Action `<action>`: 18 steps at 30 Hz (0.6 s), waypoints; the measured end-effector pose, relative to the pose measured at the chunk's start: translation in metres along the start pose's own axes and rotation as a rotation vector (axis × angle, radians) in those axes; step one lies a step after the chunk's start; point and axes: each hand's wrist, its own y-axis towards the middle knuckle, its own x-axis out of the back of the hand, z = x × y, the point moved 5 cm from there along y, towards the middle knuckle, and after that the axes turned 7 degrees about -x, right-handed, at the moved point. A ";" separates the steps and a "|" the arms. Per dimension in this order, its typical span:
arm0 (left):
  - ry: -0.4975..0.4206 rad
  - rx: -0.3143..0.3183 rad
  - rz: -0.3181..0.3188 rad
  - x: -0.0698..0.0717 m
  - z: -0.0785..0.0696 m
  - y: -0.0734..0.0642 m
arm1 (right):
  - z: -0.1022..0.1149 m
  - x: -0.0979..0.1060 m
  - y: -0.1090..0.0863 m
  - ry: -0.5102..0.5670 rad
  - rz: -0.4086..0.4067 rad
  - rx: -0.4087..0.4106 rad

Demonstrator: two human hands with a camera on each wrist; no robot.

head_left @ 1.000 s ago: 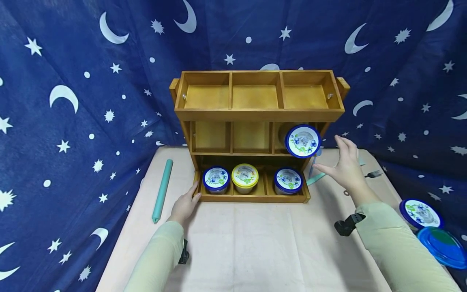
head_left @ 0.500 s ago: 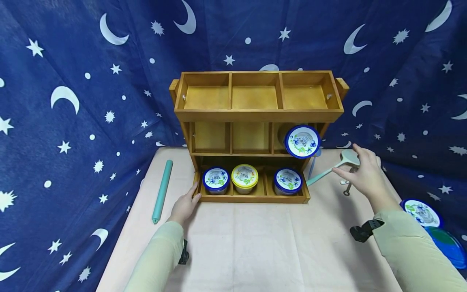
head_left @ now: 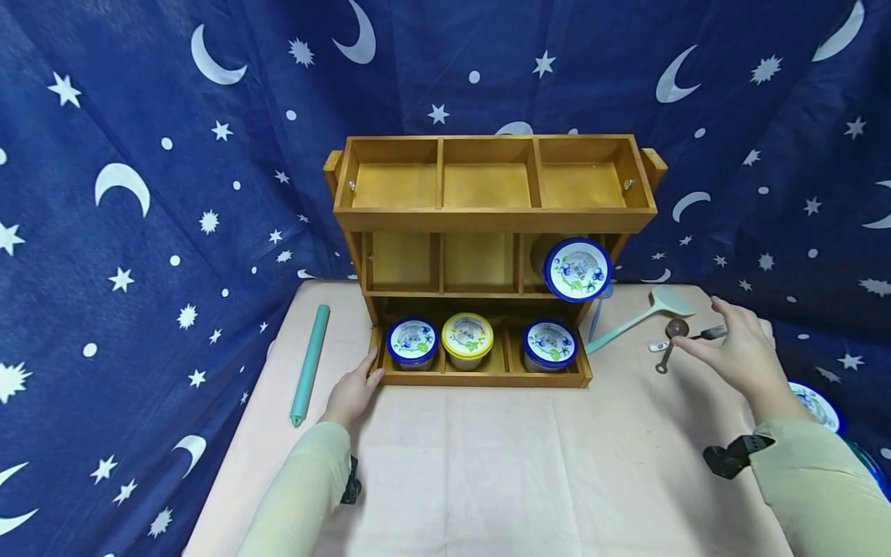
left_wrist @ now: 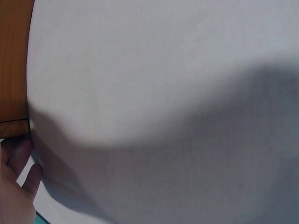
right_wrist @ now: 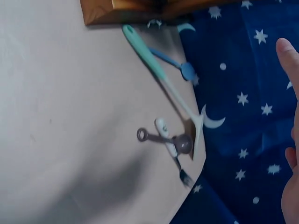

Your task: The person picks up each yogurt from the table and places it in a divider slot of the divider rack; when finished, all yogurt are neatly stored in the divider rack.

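Note:
At the lower left corner of a wooden three-tier rack [head_left: 487, 379], my left hand [head_left: 351, 394] rests its fingers against the side; in the left wrist view the thumb stands apart from the wood. My right hand [head_left: 748, 360] is over the table's right side, thumb and fingers spread with nothing between them. Near its thumb lie a brown scoop [head_left: 677, 329] and a fork [head_left: 713, 333] with a white handle, the scoop crossing the fork. A teal-handled turner [right_wrist: 149, 56] lies beyond them, beside a small blue spoon [right_wrist: 187, 71].
Blue-lidded tubs [head_left: 413, 341] and a yellow-lidded tub [head_left: 468, 334] stand in the bottom tier; another blue-lidded tub [head_left: 578, 269] is in the middle tier. A teal rod [head_left: 309, 363] lies left. At the right edge, another lidded tub [head_left: 816, 406] is partly hidden by my sleeve.
My right hand has moved right and toward me, from beside the rack, past the turner, to beside the scoop and fork. My left hand and the rack stay as they were.

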 end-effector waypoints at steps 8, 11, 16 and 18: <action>-0.009 0.019 0.001 -0.002 0.003 0.000 | -0.027 0.007 -0.006 -0.047 -0.013 -0.022; -0.011 0.029 0.004 -0.002 0.003 0.001 | -0.040 0.008 -0.009 -0.075 -0.015 -0.050; -0.009 0.031 0.011 -0.002 0.002 0.001 | -0.059 0.009 -0.016 -0.125 -0.027 -0.120; -0.010 0.036 0.014 -0.001 0.002 0.001 | -0.066 0.009 -0.018 -0.142 -0.030 -0.151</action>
